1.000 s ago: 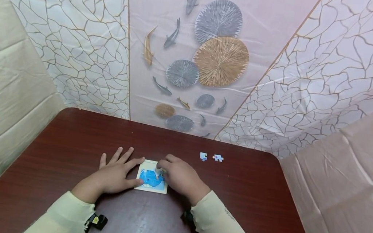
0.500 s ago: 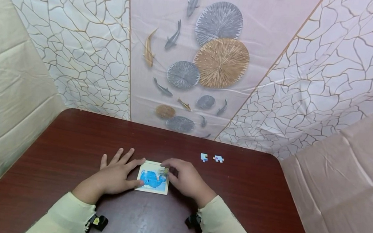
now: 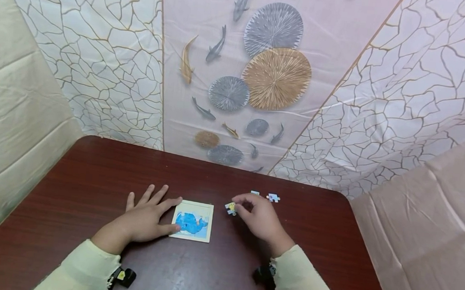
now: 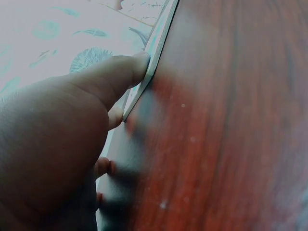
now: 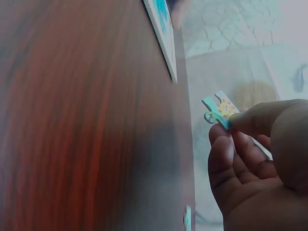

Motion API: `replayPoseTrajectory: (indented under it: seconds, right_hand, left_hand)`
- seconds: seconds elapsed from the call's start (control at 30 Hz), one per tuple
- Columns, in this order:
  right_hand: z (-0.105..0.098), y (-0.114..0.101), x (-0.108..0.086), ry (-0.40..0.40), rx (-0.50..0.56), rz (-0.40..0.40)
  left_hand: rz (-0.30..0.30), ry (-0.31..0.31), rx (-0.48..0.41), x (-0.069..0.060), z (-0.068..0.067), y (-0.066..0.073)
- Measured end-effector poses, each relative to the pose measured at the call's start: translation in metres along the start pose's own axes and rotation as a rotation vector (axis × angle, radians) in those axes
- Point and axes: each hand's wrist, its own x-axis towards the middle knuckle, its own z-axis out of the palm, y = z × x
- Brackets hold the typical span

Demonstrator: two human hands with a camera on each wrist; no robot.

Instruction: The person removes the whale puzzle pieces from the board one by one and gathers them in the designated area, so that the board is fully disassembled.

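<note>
A small jigsaw puzzle board [image 3: 207, 208] with a pale frame and a blue whale picture lies flat on the table. My left hand [image 3: 142, 220] is spread on the table to its left, with thumb and index fingertip touching the board's left side. In the left wrist view the thumb [image 4: 120, 72] presses on the board's edge. My right hand [image 3: 265, 220] is right of the board and pinches a puzzle piece [image 3: 230, 207] between thumb and fingers. The right wrist view shows this puzzle piece [image 5: 222, 110] held up, pale blue with a yellow patch.
Two loose puzzle pieces lie beyond my right hand: one puzzle piece [image 3: 273, 198] in plain sight, the other puzzle piece [image 3: 255, 193] partly hidden by the hand. The dark red-brown table [image 3: 190, 269] ends at a patterned cloth backdrop [image 3: 226, 117].
My right hand has lifted the yellow-patched piece away from the board's upper right and carried it to the right. My left hand has stayed in place on the board.
</note>
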Motion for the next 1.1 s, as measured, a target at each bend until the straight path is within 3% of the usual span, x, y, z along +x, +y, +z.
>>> replayPoseTrajectory:
  seconds: [0.2, 0.63, 0.87, 1.1]
  right_hand:
    - [-0.024, 0.024, 0.001, 0.056, 0.014, 0.104]
    - [-0.076, 0.093, 0.005, 0.164, 0.210, 0.403]
    - [-0.098, 0.117, 0.006, 0.186, 0.210, 0.486]
    - [-0.105, 0.127, 0.008, 0.167, 0.184, 0.542]
  left_hand:
    - [0.005, 0.003, -0.003, -0.001, -0.001, 0.000]
    - [-0.002, -0.007, -0.005, -0.002, -0.002, 0.002]
    - [-0.001, 0.005, -0.002, -0.001, 0.000, 0.000]
    - [0.001, 0.004, -0.002, -0.002, -0.002, 0.002]
